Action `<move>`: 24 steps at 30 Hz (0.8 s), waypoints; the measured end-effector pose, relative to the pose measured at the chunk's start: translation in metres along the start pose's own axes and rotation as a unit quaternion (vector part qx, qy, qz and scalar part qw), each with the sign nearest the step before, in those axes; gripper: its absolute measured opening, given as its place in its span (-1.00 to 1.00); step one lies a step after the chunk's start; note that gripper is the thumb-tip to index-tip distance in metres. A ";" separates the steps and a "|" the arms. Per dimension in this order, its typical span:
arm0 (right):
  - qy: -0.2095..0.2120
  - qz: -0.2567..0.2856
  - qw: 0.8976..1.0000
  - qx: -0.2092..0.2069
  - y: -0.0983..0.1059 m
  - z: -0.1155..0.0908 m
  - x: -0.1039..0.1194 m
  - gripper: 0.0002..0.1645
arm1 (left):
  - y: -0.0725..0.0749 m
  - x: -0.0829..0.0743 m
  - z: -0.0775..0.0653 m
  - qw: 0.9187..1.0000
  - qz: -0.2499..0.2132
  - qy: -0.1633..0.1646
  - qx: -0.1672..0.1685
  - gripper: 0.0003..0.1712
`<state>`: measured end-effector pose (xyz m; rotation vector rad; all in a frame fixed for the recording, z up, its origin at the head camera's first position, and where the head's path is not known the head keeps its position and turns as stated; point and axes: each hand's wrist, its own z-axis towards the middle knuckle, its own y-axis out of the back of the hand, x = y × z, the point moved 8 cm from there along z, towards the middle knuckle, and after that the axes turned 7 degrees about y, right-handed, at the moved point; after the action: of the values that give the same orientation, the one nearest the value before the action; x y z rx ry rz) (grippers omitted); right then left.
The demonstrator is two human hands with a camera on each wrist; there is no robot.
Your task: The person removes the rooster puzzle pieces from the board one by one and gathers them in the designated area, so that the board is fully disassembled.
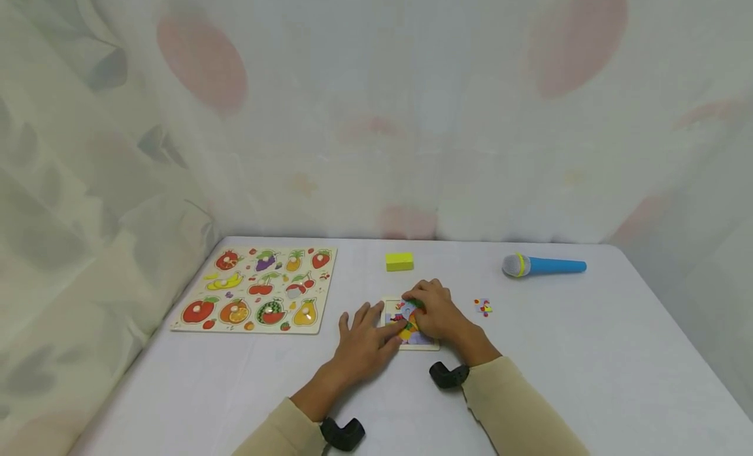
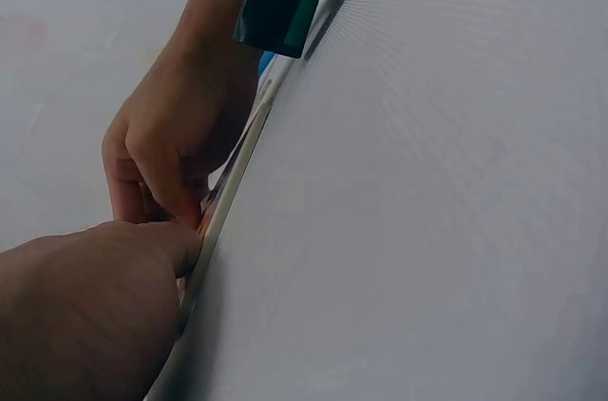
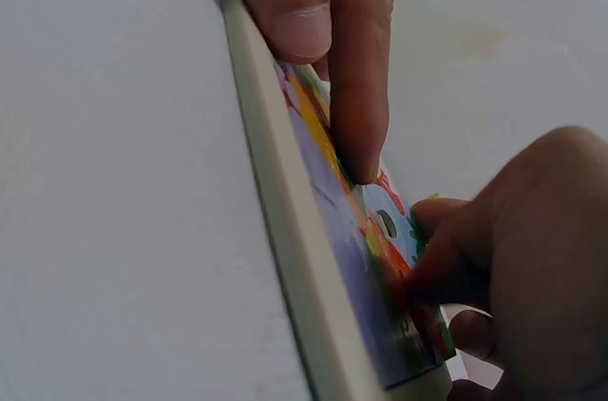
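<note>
From where I stand, the small square jigsaw board with a pale rim [image 3: 271,163] lies on the white counter [image 1: 588,351], between the person's hands. The right hand [image 1: 438,315] pinches the edge of a glossy blue-and-orange jigsaw piece [image 3: 385,254] on the board, its grip nearly closed; the left hand [image 1: 367,345] has its fingers stretched out, grasping nothing, one fingertip resting on the printed surface. If the piece is being seated, as it seems, I'd match its edges and picture to its neighbours first, then press evenly rather than force a corner, the left finger bearing lightly so nothing lifts. The small loose multicoloured piece [image 1: 484,306], apart to the right, can wait.
</note>
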<state>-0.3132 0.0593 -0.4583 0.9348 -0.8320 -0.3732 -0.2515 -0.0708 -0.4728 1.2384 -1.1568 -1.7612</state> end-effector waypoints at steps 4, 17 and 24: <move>0.000 -0.003 1.000 -0.005 0.002 0.000 -0.001 -0.52 | 0.000 0.000 0.001 1.000 0.004 0.000 -0.001 -0.60; -0.006 0.008 0.999 0.030 0.000 -0.002 -0.002 -0.59 | 0.000 -0.001 0.001 1.000 0.004 0.002 0.001 -0.60; -0.006 0.001 0.998 0.061 -0.004 0.000 -0.003 -0.57 | -0.001 0.000 0.001 1.000 0.003 0.006 0.011 -0.59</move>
<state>-0.3153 0.0590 -0.4627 1.0448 -0.8753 -0.3292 -0.2526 -0.0702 -0.4734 1.2550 -1.1739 -1.7392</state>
